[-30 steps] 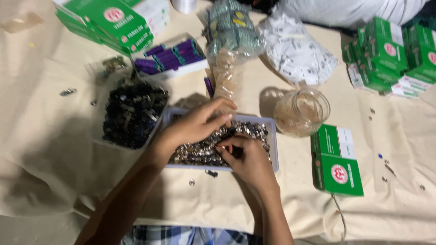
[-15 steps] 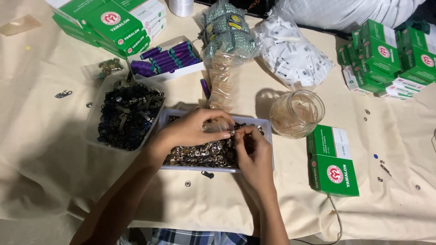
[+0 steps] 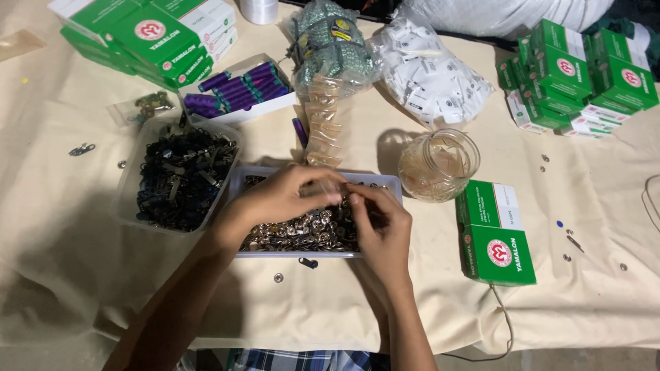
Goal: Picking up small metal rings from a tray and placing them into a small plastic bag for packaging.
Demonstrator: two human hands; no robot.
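Snaps [image 3: 302, 230]: heap of small round silver-tone metal pieces, shiny, w/ some darker bits mixed in, filling clear shallow rectangular tray [image 3: 385, 180]. Tray sits centre of cloth-covered table [image 3: 591, 288], near edge; long axis runs left-right, parallel to table's near edge. Single snaps too small to tell which way each faces.

Left hand [image 3: 278, 199] over tray's left-middle, palm down, fingers curled toward centre. Right hand [image 3: 385, 230] over tray's right part, fingers bent inward. Fingertips of both meet just above heap, pinched together around sth tiny; can't tell what exactly, prob. one snap, hidden by fingers.

Around tray:
- left, just beside: clear tub [image 3: 130, 206] of dark blue/black metal parts.
- far left: open box of purple spools [image 3: 240, 89], small bag of brassy bits [image 3: 148, 104], stack of green boxes [image 3: 148, 38].
- far, touching tray's far rim: tall clear bag [image 3: 323, 130] w/ tan pieces, greenish packets on top.
- far right of that: bag of white tags [image 3: 433, 72].
- right: glass jar [image 3: 438, 165], then two green boxes [image 3: 495, 233] near edge.
- far right: more stacked green boxes [image 3: 584, 75].
- loose snaps on cloth near tray's near rim & at right; dark clip [image 3: 309, 262] just near of tray.
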